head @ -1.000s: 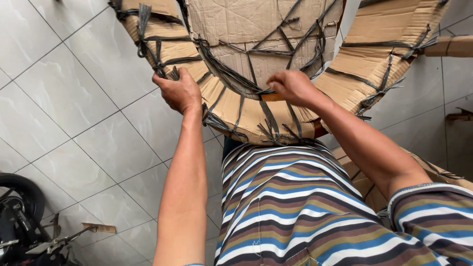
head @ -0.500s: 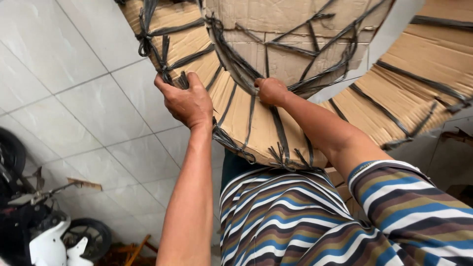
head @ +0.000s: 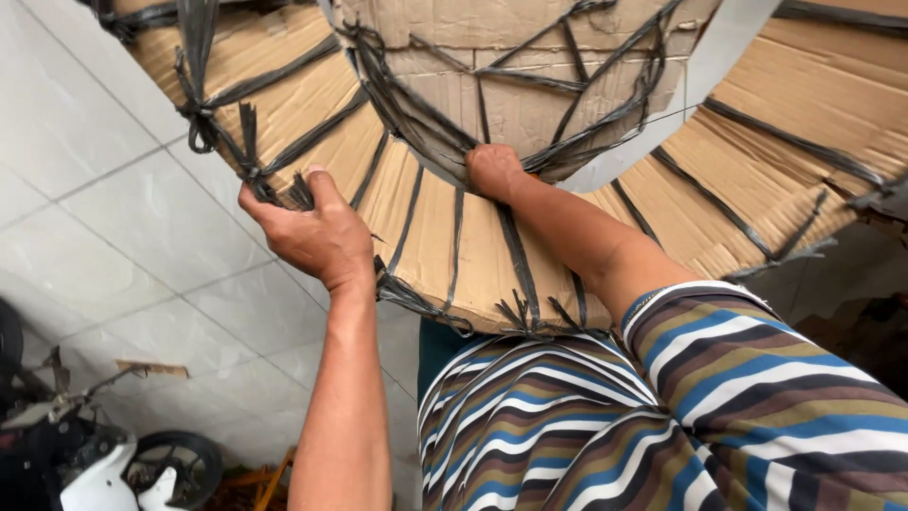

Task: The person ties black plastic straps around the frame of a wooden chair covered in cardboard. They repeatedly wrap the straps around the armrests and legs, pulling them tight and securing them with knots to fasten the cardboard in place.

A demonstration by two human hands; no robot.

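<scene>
Brown corrugated cardboard, flattened and lashed into a thick bundle (head: pixel 454 237) with dark plastic strapping (head: pixel 430 114), is held up close against the person's striped shirt (head: pixel 567 416), probably so the weight sits on the chest. The left hand (head: pixel 307 227) is curled tight over the bundle's left edge, fingers hooked into the knotted straps there, which give a surer hold than bare board. The right hand (head: pixel 494 172) is closed in the middle, gripping where several straps cross; its fingertips are buried, so exactly what they pinch is unclear. The bundle's top and right end run out of view. A white scooter (head: pixel 95 468) stands on the tiled floor (head: pixel 123 237) below.
</scene>
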